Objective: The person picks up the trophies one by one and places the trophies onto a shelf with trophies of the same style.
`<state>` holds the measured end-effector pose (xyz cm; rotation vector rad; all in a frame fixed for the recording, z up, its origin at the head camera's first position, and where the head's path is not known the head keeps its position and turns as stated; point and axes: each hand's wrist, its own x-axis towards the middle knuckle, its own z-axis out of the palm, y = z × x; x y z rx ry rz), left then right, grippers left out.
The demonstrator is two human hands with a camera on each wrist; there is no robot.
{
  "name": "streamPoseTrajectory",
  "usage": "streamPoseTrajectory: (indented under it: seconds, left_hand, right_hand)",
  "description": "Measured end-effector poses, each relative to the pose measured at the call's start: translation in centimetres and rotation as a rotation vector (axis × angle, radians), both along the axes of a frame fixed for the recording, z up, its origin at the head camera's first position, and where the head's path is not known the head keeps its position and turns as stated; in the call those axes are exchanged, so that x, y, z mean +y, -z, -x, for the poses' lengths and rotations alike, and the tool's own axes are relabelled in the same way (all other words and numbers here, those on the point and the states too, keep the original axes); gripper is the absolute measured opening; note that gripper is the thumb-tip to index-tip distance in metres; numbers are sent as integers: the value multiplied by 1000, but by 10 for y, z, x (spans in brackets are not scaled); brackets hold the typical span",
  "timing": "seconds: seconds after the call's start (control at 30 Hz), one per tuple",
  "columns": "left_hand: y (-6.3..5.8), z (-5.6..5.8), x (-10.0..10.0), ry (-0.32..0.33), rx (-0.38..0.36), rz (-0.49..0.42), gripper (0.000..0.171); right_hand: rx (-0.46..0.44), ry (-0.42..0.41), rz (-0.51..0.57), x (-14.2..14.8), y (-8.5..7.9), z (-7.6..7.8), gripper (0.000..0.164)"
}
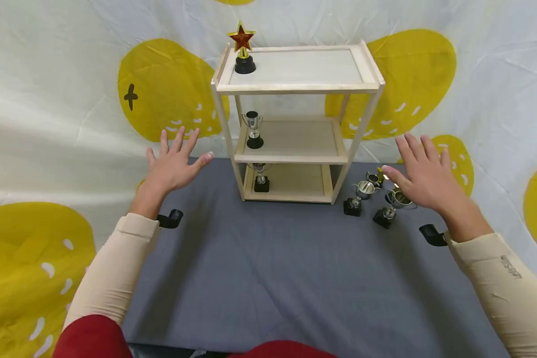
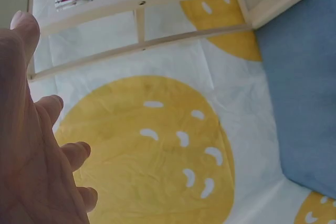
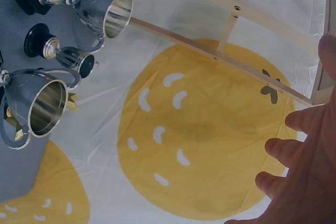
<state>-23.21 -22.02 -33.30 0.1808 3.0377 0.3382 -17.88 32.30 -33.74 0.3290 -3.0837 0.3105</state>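
My left hand (image 1: 172, 166) hovers to the left of a wooden three-tier shelf (image 1: 295, 89), fingers spread and holding nothing. On the other side, my right hand (image 1: 425, 174) is also spread and bare, above a group of trophies. That group includes a silver cup trophy (image 1: 365, 190) nearest the shelf, another silver cup (image 1: 398, 200) partly under the hand, a smaller cup (image 3: 76, 60) and a gold piece (image 1: 380, 174) mostly hidden. A gold star trophy (image 1: 241, 39) with a red centre stands at the top tier's left. Small silver cups stand on the middle (image 1: 253, 124) and bottom (image 1: 261, 181) tiers, also left.
The shelf stands at the back of a table with a grey cloth (image 1: 268, 258). Behind it hangs a white curtain (image 1: 71, 99) printed with yellow shapes. Each wrist has a black mount (image 1: 171, 219) strapped near the sleeve cuff.
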Motion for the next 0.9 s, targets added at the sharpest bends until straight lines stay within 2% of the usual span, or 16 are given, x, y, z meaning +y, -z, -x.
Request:
streamPoseTrajectory:
  seconds: [0.3,0.63,0.9]
  left_hand:
    - [6,5,9,13,-6,-12,89]
    - [19,0,-13,-14,-4,-36,88]
    - [24,-1,-19,-10,4,-59,86]
  right_hand:
    - [-2,30,-4,15,12,-13,81]
    - [-18,25,11,20,25,-15,81]
    - [-2,21,9,30,31,-16,80]
